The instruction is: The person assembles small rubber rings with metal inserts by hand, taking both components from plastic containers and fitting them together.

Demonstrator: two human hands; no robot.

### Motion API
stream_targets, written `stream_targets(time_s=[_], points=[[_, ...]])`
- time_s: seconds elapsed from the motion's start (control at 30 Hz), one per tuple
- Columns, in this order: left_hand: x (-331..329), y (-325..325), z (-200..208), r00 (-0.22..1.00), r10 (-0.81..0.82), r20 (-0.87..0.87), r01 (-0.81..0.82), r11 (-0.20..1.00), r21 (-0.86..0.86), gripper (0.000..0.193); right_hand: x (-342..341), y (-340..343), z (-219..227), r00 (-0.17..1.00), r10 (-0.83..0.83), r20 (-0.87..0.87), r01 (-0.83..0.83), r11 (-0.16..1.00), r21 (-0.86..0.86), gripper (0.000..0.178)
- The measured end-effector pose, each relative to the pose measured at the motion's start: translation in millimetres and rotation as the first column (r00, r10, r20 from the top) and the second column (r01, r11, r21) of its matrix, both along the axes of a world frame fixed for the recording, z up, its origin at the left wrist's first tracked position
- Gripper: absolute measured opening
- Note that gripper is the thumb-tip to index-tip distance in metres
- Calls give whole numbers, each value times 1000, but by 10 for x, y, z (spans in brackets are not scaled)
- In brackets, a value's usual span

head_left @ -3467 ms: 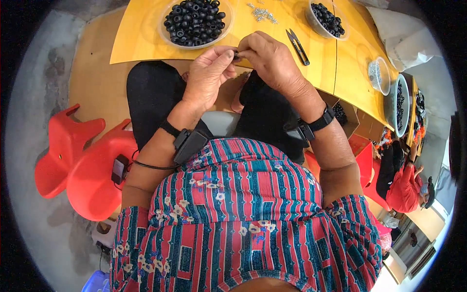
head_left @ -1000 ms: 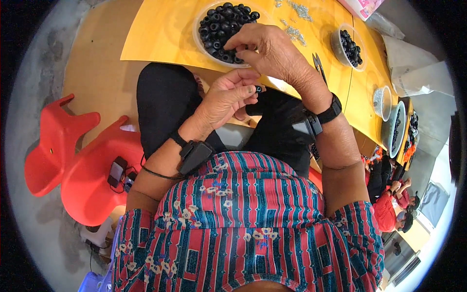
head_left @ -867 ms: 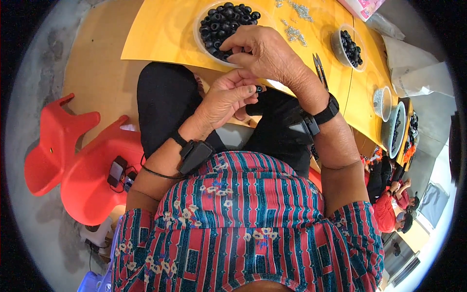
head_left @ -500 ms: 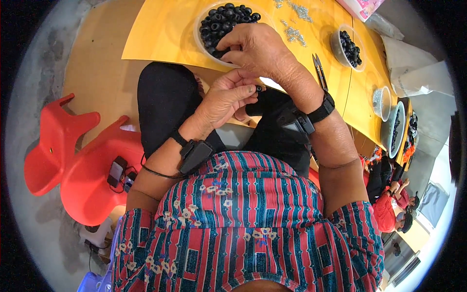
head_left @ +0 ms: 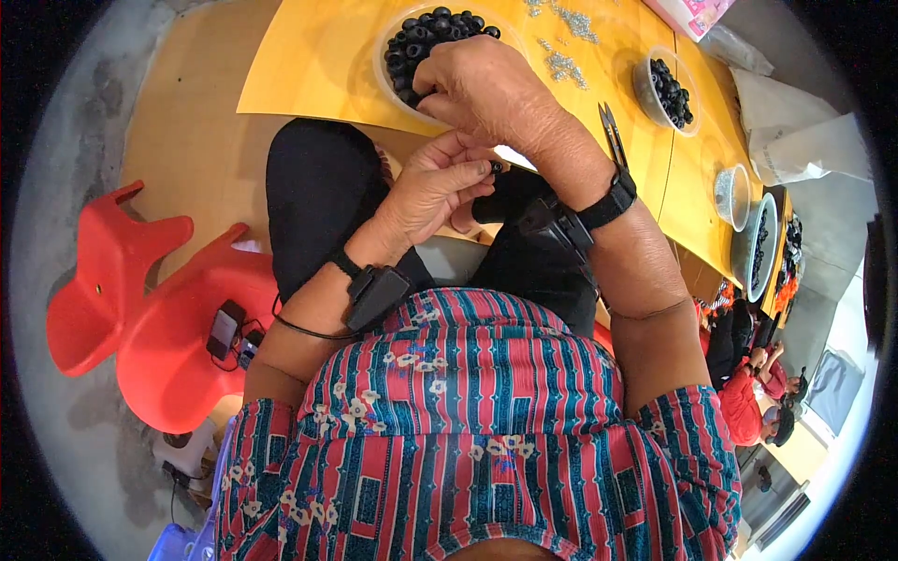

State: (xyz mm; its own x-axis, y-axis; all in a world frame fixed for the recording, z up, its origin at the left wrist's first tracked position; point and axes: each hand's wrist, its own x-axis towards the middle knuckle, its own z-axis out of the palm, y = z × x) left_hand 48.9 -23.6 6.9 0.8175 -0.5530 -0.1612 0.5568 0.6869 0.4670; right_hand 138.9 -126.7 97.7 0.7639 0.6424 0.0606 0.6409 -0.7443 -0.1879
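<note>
A small black bead point(head_left: 496, 168) is pinched between the thumb and fingers of my left hand point(head_left: 441, 185), just below the table's near edge. My right hand point(head_left: 491, 93) bends over the near rim of a clear plastic tub point(head_left: 385, 82). Its fingers are curled inward, and the back of the hand hides their tips and whatever they may hold. Black ring-shaped beads point(head_left: 426, 42) fill the tub. A pair of black-bladed thread snips point(head_left: 613, 136) lies on the table right of my right wrist.
Small clear beads point(head_left: 566, 67) lie in loose piles on the yellow table point(head_left: 299, 65). Further right stand another tub of black beads point(head_left: 670, 93), a small clear cup point(head_left: 733, 198) and a wider bowl point(head_left: 762, 248). Red chairs point(head_left: 178, 346) are at left; people in red point(head_left: 744, 411) sit far right.
My right hand has shifted slightly left and turned, its fingers curling further in at the tub's rim. My left hand stays in place with its bead.
</note>
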Motion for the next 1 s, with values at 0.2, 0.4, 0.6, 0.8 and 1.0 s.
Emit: stream_targets(time_s=[0.2, 0.4, 0.6, 0.8, 1.0], points=[[12, -2, -18, 1000, -3, -3, 4, 1000, 22, 25, 56, -35, -87, 996, 87, 13, -88, 996, 33, 16], [7, -5, -27, 1000, -2, -13, 2, 1000, 29, 27, 93, -41, -116, 979, 195, 56, -197, 980, 30, 14], [-1, -27, 33, 1000, 22, -21, -21, 999, 42, 28, 79, -64, -100, 976, 191, 102, -195, 980, 34, 14], [-114, -145, 71, 1000, 30, 6, -30, 999, 32, 29, 11, -233, -51, 969, 245, 36, -247, 968, 54, 11], [-111, -138, 95, 1000, 6, -5, -5, 999, 32, 30, -28, -308, 14, 988, 144, 54, -151, 976, 158, 10]])
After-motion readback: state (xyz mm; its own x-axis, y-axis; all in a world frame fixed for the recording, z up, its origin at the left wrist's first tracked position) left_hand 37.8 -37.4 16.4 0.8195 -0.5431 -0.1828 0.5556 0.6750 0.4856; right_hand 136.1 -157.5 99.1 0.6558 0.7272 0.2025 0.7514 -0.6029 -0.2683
